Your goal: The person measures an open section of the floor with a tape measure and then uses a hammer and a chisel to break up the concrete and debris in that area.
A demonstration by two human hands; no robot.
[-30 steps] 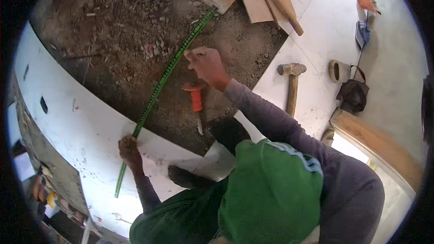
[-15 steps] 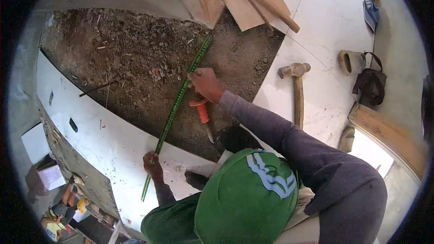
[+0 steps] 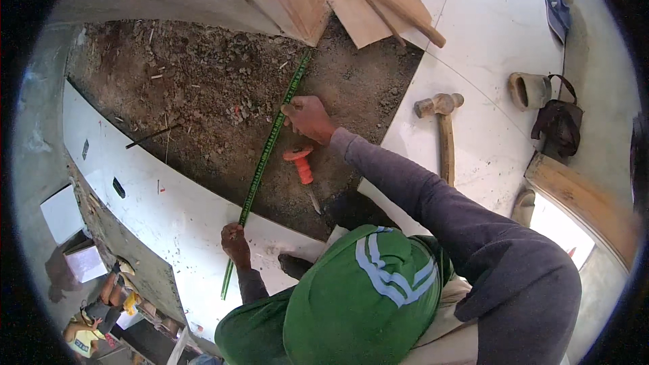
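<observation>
A long green measuring strip (image 3: 262,161) with printed marks slants across the dug soil. Its far end reaches the corner of a wooden panel, and its near end lies over the white tile. My right hand (image 3: 309,119) is closed at the strip partway along, above the soil. Lower down, at the tile's edge, my left hand (image 3: 235,246) is wrapped round the strip. A chisel (image 3: 303,167) with a red grip and round hand guard lies on the soil just below my right hand.
White tiles (image 3: 162,216) border the soil (image 3: 196,81). A large hammer (image 3: 445,138) lies at right; another hammer (image 3: 399,7) rests on a board (image 3: 351,20). A boot (image 3: 531,91), black bag (image 3: 561,125) and slipper (image 3: 557,16) line the wall. A person (image 3: 88,334) is at lower left.
The view has shifted slightly. Both hands keep their places on the green strip, and the chisel and hammers stay where they were.
</observation>
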